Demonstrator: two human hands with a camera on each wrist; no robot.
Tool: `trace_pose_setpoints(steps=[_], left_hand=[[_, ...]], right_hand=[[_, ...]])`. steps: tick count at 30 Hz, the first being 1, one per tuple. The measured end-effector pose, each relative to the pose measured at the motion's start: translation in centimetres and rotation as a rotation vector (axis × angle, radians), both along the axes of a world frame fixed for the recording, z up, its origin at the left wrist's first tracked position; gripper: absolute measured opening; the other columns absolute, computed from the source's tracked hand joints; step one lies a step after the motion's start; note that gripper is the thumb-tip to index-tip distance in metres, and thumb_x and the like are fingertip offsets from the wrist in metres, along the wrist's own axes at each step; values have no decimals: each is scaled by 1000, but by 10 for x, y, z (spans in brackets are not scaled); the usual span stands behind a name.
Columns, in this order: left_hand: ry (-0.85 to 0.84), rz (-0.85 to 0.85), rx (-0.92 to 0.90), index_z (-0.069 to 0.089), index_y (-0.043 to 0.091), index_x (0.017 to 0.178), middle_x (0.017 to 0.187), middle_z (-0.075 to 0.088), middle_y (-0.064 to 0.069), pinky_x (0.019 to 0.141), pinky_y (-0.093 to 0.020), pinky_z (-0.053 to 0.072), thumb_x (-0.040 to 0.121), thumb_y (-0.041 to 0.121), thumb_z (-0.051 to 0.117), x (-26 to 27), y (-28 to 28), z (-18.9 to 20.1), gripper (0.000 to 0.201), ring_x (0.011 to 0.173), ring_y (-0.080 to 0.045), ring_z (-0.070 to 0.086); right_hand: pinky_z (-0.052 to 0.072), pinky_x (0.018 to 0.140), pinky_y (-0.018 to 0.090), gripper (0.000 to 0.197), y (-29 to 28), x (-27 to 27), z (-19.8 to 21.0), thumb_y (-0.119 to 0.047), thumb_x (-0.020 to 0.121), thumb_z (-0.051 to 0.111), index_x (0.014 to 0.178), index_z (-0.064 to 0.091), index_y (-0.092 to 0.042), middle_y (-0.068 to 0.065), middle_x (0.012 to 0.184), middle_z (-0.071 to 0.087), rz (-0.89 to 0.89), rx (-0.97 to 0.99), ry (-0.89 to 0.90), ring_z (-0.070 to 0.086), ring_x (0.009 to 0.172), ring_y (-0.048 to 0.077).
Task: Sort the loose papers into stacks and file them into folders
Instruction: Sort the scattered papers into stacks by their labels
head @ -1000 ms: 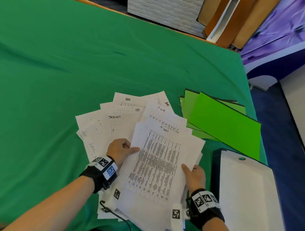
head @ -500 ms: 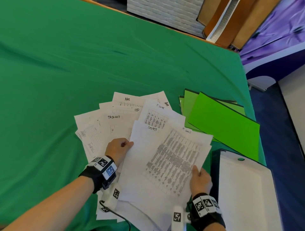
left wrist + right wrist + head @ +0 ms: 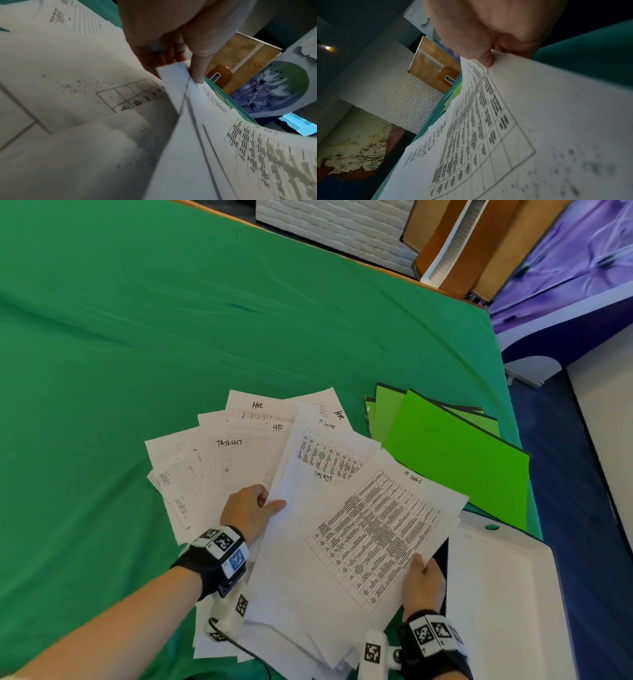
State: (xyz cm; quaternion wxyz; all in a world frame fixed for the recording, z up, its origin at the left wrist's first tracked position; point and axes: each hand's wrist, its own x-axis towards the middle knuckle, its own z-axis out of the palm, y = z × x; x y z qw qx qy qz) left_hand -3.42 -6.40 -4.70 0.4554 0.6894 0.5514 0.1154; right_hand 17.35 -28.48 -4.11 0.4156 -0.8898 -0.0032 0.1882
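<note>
Papers (image 3: 239,460) lie fanned over the green-covered surface (image 3: 171,320) at about the six o'clock part of the head view, sheets headed "HR", "TASKLIST" and "IT LOGS" overlapping one another. On top, the printed table sheet (image 3: 370,535) headed "IT LOGS" is tilted with its upper edge toward two o'clock; half a second ago it sat less turned, and a second ago it lay nearly square over the fan, so it has swung clockwise and slid toward the right, and its far corner now overlaps the near edge of the bright green folders (image 3: 455,460). The right hand (image 3: 423,583) pinches this sheet at its lower right edge, thumb on top, as the right wrist view shows with the thumb (image 3: 486,59) pressed on the paper's corner; the hand has travelled toward three o'clock since the earlier frames. The left hand (image 3: 248,513) rests at the left edge of the lifted sheets, its thumb and fingers curled on paper edges, much where it was before; the left wrist view shows its fingers (image 3: 197,65) pinching a paper corner. Green folders lie stacked at two o'clock from the papers, unmoved. An open white box file (image 3: 507,594) lies at four o'clock, just beside the right hand.
</note>
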Motion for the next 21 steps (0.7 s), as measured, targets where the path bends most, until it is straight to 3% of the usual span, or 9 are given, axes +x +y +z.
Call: trace_pose_setpoints(steps=[3, 6, 10, 13, 15, 18, 21], left_hand=[[85, -34, 3, 46, 16, 76, 68, 49, 0, 54, -28, 32, 79, 44, 76, 2, 2, 0, 41, 63, -20, 47], [103, -52, -51, 51, 14, 91, 76, 54, 0, 59, -29, 40, 76, 32, 80, 3, 4, -2, 37, 69, -19, 52], [171, -110, 63, 53, 12, 84, 80, 60, -6, 67, -29, 43, 94, 22, 62, 4, 12, 1, 16, 78, -26, 57], [328, -186, 250, 66, 10, 94, 85, 67, -12, 67, -32, 46, 103, 31, 41, 0, 23, 15, 34, 78, -31, 61], [420, -161, 373, 68, 15, 100, 78, 65, -7, 64, -31, 46, 104, 36, 36, -5, 32, 31, 38, 70, -29, 58], [316, -86, 531, 63, 12, 80, 56, 51, -2, 54, -30, 40, 101, 32, 42, -8, 48, 61, 36, 54, -29, 50], [28, -114, 703, 52, 12, 61, 47, 46, -2, 45, -28, 30, 96, 30, 49, -3, 46, 103, 40, 45, -28, 43]], right_hand=[[39, 85, 31, 13, 1, 0, 13, -21, 103, 39, 102, 51, -14, 8, 100, 55, 5, 92, -54, 50, 90, 23], [40, 89, 32, 16, 2, 5, 22, -22, 103, 40, 106, 52, -11, 1, 99, 56, 37, 156, -101, 52, 93, 21], [45, 85, 37, 18, 0, 20, 23, -23, 102, 41, 93, 50, -10, -1, 84, 55, 64, 132, -170, 54, 86, 26], [43, 91, 39, 18, -6, 28, 20, -22, 102, 41, 103, 53, -8, 9, 100, 59, 86, 94, -187, 54, 96, 27], [42, 99, 43, 27, -9, 31, 15, -22, 103, 40, 117, 54, -3, 11, 112, 58, 89, 59, -167, 54, 105, 30], [36, 109, 46, 38, -10, 30, 6, -24, 103, 40, 135, 47, -4, 14, 135, 53, 85, 35, -116, 49, 123, 34], [37, 108, 50, 37, -9, 26, 1, -23, 102, 40, 137, 47, -10, 11, 136, 54, 109, 36, -93, 50, 121, 33]])
